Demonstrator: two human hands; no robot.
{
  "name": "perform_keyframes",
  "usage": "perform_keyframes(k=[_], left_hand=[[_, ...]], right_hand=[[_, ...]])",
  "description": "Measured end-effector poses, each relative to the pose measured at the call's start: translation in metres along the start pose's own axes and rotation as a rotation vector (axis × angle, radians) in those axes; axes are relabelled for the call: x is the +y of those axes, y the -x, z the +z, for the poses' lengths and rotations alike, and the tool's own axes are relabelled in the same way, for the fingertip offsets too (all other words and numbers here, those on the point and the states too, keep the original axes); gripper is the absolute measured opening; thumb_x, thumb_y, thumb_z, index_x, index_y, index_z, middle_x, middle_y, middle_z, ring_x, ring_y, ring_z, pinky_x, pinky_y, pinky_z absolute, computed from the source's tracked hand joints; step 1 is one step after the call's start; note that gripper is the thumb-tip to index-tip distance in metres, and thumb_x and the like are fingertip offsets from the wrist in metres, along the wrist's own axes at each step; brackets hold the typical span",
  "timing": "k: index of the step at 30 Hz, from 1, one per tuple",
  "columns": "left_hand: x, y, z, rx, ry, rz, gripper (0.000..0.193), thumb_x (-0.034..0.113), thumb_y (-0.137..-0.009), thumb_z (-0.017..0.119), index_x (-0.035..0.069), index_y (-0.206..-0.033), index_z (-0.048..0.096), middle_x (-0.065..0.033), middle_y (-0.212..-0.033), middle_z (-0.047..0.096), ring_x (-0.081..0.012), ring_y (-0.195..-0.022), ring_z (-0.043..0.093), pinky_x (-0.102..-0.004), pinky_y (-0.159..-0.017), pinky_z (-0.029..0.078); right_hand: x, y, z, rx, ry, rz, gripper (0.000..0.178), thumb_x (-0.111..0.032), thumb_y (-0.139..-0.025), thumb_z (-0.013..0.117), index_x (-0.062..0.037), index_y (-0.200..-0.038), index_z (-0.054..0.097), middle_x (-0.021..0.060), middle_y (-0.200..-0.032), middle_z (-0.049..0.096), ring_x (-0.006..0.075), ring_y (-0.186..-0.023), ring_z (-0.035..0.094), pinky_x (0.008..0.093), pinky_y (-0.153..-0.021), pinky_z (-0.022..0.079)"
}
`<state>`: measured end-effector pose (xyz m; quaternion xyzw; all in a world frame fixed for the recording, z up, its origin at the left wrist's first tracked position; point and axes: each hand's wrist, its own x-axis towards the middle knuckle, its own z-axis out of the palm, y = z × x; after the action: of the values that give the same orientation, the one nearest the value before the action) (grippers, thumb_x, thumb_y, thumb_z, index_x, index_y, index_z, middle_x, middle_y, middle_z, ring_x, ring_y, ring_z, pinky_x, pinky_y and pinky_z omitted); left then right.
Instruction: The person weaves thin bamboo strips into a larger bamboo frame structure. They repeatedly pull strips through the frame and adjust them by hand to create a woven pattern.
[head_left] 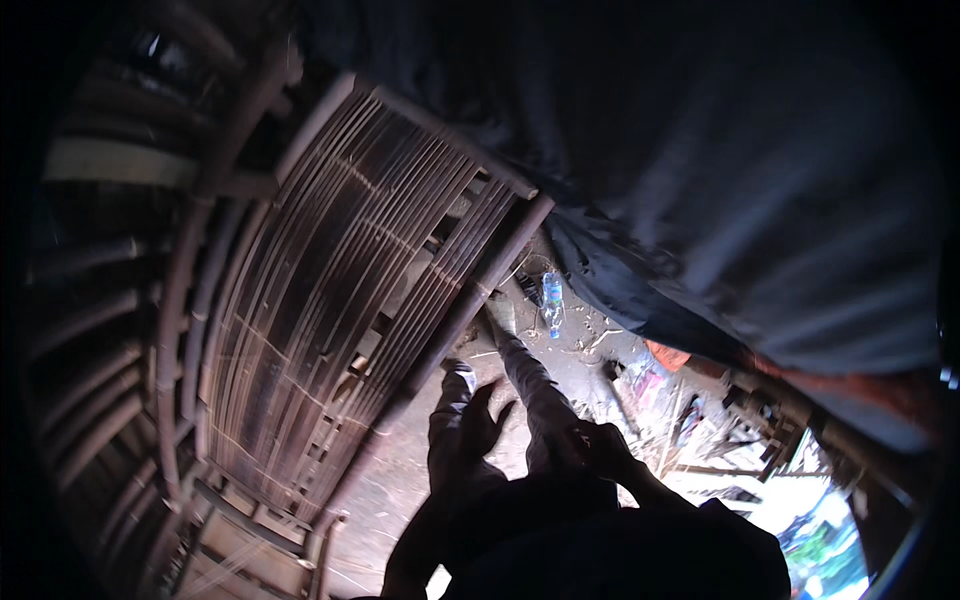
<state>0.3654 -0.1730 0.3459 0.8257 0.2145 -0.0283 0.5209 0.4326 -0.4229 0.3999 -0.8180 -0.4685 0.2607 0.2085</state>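
My left hand (482, 422) hangs in front of my legs, in deep shadow. Its thumb and fingers stand apart, and nothing shows between them. Close to my other thigh is my right hand (603, 450), a dark outline that looks bent; its fingers are too dark to make out. Nearest to my left hand is the front rail of a slatted bamboo bench (310, 250), with a gap between them. On the ground beyond my feet lies a clear plastic bottle (552, 300) with a blue cap, apart from both hands.
Dark cloth (720, 190) hangs across the upper right. Bamboo poles (180, 300) form a frame along the left. Litter and sticks (690, 420) are scattered on the ground at the right, near a bright opening (820, 545). An orange-red piece (667, 355) lies by the cloth's lower edge.
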Motion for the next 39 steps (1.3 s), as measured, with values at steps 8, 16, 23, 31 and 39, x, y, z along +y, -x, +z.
perform_keyframes(k=[8, 16, 23, 31, 39], left_hand=[[0.176, 0.073, -0.102, -0.516, -0.146, 0.516, 0.019, 0.017, -0.078, 0.071, 0.011, -0.095, 0.066, -0.0043, -0.100, 0.064, -0.0217, -0.103, 0.058, -0.0434, -0.100, 0.038], [0.209, 0.094, -0.132, -0.301, 0.125, 0.416, 0.017, 0.020, -0.076, 0.074, 0.006, -0.082, 0.066, -0.0060, -0.075, 0.063, -0.0165, -0.071, 0.062, -0.0310, -0.067, 0.049], [0.251, 0.142, -0.084, -0.221, 0.196, 0.397, 0.022, 0.009, -0.077, 0.074, 0.002, -0.096, 0.066, -0.0024, -0.071, 0.061, -0.0061, -0.059, 0.055, -0.0217, -0.058, 0.045], [0.313, 0.203, -0.019, -0.137, 0.190, 0.531, 0.018, 0.007, -0.084, 0.068, -0.002, -0.100, 0.064, -0.0085, -0.080, 0.065, -0.0098, -0.066, 0.061, -0.0218, -0.056, 0.048], [0.291, 0.267, -0.056, 0.093, 0.472, 0.334, 0.014, 0.008, -0.087, 0.064, -0.005, -0.091, 0.064, -0.0094, -0.084, 0.066, -0.0115, -0.065, 0.063, -0.0237, -0.050, 0.053]], right_hand=[[-0.113, 0.029, -0.076, 0.176, -0.843, 0.158, 0.039, -0.035, -0.093, 0.046, 0.0006, -0.092, 0.063, 0.0116, -0.080, 0.066, 0.0218, -0.069, 0.064, 0.0335, -0.060, 0.050], [-0.091, 0.100, -0.153, 0.372, -0.850, 0.162, 0.006, 0.000, -0.081, 0.066, 0.0012, -0.086, 0.068, 0.0079, -0.080, 0.067, 0.0128, -0.068, 0.063, 0.0270, -0.060, 0.051], [-0.087, 0.175, -0.201, 0.600, -0.659, 0.330, 0.007, -0.005, -0.081, 0.069, -0.0015, -0.087, 0.067, 0.0044, -0.083, 0.068, 0.0094, -0.073, 0.060, 0.0255, -0.065, 0.048], [-0.133, 0.168, -0.177, 0.536, -0.698, -0.084, 0.013, 0.000, -0.082, 0.066, -0.0005, -0.095, 0.067, 0.0103, -0.086, 0.068, 0.0146, -0.079, 0.065, 0.0275, -0.068, 0.051], [-0.201, 0.162, -0.160, 0.604, -0.524, -0.194, 0.010, -0.005, -0.086, 0.064, 0.0010, -0.094, 0.066, 0.0116, -0.086, 0.067, 0.0155, -0.073, 0.067, 0.0273, -0.062, 0.052]])
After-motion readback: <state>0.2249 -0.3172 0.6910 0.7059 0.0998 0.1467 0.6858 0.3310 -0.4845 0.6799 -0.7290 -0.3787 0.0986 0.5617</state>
